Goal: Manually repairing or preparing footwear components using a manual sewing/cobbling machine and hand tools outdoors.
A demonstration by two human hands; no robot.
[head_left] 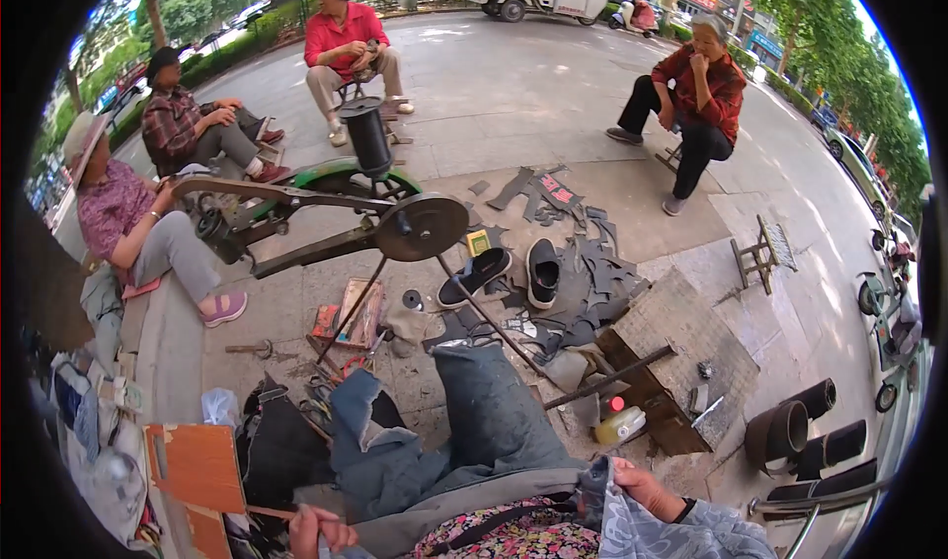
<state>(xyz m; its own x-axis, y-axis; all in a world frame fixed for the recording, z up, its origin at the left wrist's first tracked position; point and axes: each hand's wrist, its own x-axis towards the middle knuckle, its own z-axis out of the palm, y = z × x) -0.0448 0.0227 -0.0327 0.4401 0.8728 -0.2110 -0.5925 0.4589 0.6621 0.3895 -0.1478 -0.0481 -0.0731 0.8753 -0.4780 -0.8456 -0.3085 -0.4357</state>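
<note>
Grey patterned jacket (637, 529) hangs above the lap, its front edge apparently pinched by the right hand (647, 488); the left hand (321, 532) curls its fingers, around what I cannot tell. Clothing adjustment seems underway; continuing calls for steady pinching.

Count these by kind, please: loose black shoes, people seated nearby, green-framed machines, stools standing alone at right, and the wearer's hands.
Loose black shoes: 2
People seated nearby: 4
Green-framed machine: 1
Lone stool: 1
Left hand, right hand: 2
Total: 10
</note>
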